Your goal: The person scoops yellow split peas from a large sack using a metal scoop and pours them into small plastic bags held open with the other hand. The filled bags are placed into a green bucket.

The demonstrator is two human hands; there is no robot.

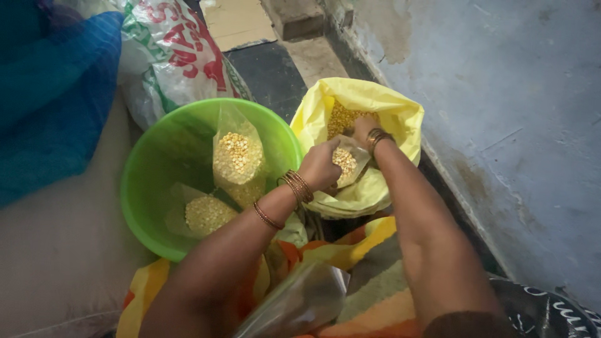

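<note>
My left hand (320,166) grips a small clear plastic pouch (348,161) partly filled with yellow split lentils, held over the open yellow sack (375,103). My right hand (364,127) reaches into that sack, fingers down in the loose lentils (341,117), so its grip is hidden. Both wrists wear bangles. To the left, a green plastic basin (163,188) holds two filled clear pouches of lentils (238,164), (206,214).
A printed white woven sack (169,56) lies behind the basin. Blue cloth (53,94) is at the left. A grey wall (513,125) runs along the right. Clear plastic bags (294,303) rest on my lap over striped fabric (369,275). Cardboard (238,22) lies on the far floor.
</note>
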